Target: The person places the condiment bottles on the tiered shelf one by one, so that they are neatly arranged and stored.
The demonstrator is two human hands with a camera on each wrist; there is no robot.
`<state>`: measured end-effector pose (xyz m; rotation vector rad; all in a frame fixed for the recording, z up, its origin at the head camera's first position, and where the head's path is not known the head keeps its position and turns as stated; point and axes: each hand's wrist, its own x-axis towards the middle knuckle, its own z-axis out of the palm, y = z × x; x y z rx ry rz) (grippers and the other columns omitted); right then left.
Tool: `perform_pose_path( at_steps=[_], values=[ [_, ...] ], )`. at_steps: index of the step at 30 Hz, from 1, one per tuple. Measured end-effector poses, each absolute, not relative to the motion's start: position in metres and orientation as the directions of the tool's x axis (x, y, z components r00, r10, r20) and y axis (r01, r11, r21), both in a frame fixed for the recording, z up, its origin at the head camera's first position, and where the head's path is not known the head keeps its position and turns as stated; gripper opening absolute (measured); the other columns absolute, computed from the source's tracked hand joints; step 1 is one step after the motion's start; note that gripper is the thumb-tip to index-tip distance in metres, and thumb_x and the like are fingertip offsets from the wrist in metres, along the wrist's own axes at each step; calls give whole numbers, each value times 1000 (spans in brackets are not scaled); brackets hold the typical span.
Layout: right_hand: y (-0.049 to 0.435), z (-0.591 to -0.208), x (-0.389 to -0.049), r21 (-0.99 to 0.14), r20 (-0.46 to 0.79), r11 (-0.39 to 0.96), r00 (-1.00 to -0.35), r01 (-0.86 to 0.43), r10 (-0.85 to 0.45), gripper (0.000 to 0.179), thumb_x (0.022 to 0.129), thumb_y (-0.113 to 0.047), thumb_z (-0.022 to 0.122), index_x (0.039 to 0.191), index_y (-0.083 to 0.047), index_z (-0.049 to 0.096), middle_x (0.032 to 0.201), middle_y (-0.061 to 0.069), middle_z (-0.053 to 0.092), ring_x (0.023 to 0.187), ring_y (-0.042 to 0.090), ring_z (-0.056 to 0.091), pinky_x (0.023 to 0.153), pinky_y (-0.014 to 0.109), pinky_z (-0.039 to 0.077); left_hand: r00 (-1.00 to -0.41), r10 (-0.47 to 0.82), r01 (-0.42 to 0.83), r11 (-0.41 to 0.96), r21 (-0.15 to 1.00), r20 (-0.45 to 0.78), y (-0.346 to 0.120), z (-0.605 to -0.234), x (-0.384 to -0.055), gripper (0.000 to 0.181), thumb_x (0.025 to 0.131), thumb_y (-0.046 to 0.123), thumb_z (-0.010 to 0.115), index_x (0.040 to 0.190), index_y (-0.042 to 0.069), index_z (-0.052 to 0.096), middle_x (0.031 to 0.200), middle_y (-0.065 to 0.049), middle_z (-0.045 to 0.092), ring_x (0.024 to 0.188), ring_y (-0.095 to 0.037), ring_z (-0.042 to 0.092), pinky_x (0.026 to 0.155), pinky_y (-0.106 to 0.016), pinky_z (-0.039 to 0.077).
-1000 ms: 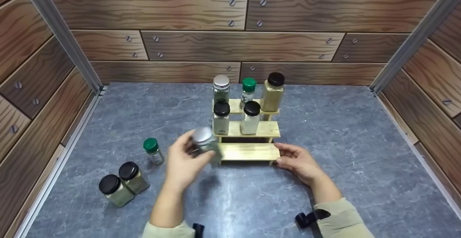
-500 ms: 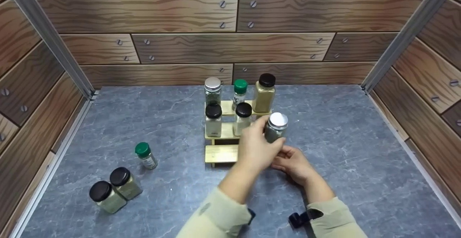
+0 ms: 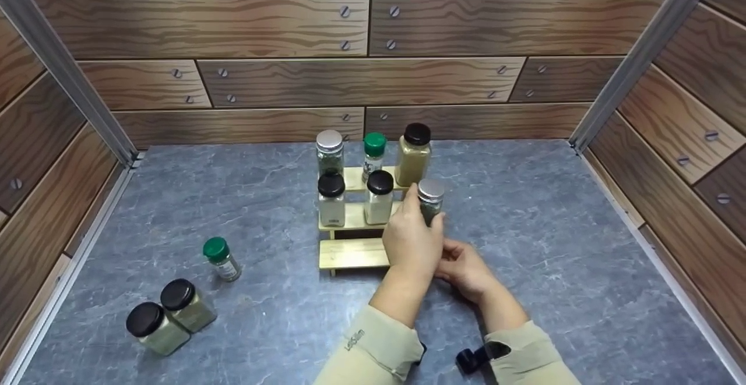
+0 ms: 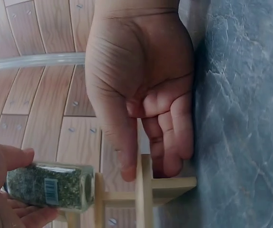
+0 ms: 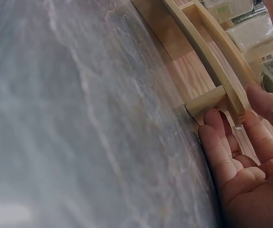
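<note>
Brown wood-grain panels [image 3: 280, 27] rise along the far, left and right edges of a marbled grey-blue table [image 3: 280, 315]. Near its middle stands a three-step wooden rack [image 3: 354, 254]. Two pale sleeves [image 3: 373, 344] reach in over the table. The left hand [image 3: 411, 245] holds a jar of green flakes [image 3: 431, 195], fingers and thumb clamped on its opposite sides; this silver-lidded jar is upright at the right end of the rack's middle step, its base at the step's top face. Lower down, the right hand [image 3: 466, 271] grips the right end of the bottom step, thumb above and curled fingers below the board's edge. A tall tan jar [image 3: 412, 161] with a black lid occupies the right end of the top step; a silver-lidded jar [image 3: 330, 152] is at that step's left end. Black-lidded jars stand at the left end [image 3: 332, 204] and middle [image 3: 380, 201] of the middle step. Toward the table's left edge, two squat jars [image 3: 158, 335] sit side by side. Smallest are the green-lidded jars, one [image 3: 373, 152] midway along the top step, the other [image 3: 223, 260] on the table beyond the squat pair.
</note>
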<state>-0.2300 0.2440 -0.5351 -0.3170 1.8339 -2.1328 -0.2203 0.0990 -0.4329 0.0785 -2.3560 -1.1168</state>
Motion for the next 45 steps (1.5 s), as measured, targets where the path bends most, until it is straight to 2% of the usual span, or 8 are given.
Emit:
perform_pose_path(
  at_steps=[6,13,17,23,28,31,36,45],
  values=[
    [243,-534,-229,-984,-68,-132,-930,123,-361,35,90,8,73,123,-6,74,108,7,76,94,16,71,82,28,62,-823,-364,94,670,736,436,101,-440,-220,67,76,32,97,135,12,70,107,-11,80,81,-34,76,67,-48,60],
    [241,-533,-228,-985,-67,-121,-926,120,-371,38,91,6,74,129,-1,72,112,7,75,98,16,71,82,27,61,-766,-426,56,702,710,481,102,-446,-222,64,71,38,98,125,16,72,100,-8,80,73,-35,75,60,-48,58],
    [241,-534,-229,-985,-82,-114,-930,131,-358,40,91,6,74,131,3,70,113,9,75,98,17,71,82,28,61,-756,-435,63,694,717,488,102,-449,-224,64,72,40,97,126,16,71,101,-7,80,73,-35,75,60,-48,58],
    [242,-534,-229,-976,-91,-151,-923,157,-373,38,91,9,72,128,-2,73,112,9,75,99,19,73,86,31,62,-758,-443,72,672,737,479,98,-460,-219,68,70,41,99,127,14,73,105,-6,80,77,-32,76,62,-46,60],
    [244,-533,-229,-974,-82,-168,-924,154,-373,36,91,9,72,124,-5,74,111,8,75,98,18,73,85,31,63,-772,-412,92,682,726,485,96,-464,-218,59,74,32,96,126,12,76,106,-8,80,81,-32,76,66,-48,60],
    [243,-533,-228,-975,-86,-157,-923,155,-376,42,91,9,71,133,5,68,114,9,75,101,19,73,87,32,62,-784,-418,75,671,737,460,95,-467,-217,54,74,24,94,124,12,77,106,-7,80,82,-31,76,66,-48,60],
    [243,-534,-229,-982,-75,-133,-921,136,-383,59,91,10,68,144,22,45,116,10,74,104,19,73,89,33,62,-797,-440,39,648,761,415,94,-473,-217,47,75,16,93,120,15,79,106,-3,80,87,-28,76,69,-46,60],
    [246,-531,-228,-981,-68,-139,-917,133,-394,64,92,12,66,147,23,36,124,9,72,105,14,71,88,30,62,-779,-469,28,638,770,416,91,-483,-222,31,80,20,92,108,13,80,98,-1,77,86,-26,74,69,-45,59]
  ],
)
